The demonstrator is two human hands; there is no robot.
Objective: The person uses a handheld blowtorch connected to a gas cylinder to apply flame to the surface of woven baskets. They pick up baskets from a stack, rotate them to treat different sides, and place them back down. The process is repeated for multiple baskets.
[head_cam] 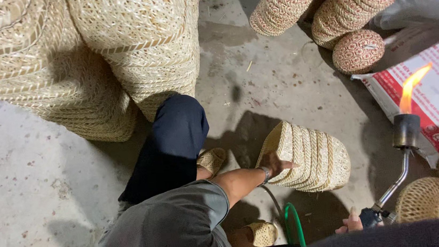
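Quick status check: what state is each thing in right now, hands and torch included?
Gas torch: lit, flame pointing up.
Right hand: gripping the torch handle.
Left hand: resting on the small basket stack.
Small basket stack: nested, lying on its side.
Big basket stacks: nested, untouched.

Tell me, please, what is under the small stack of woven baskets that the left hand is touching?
The small stack of woven baskets rests on the bare concrete floor, casting a dark shadow beside it. The left hand lies on its side. What lies directly beneath or inside the nested baskets is hidden.
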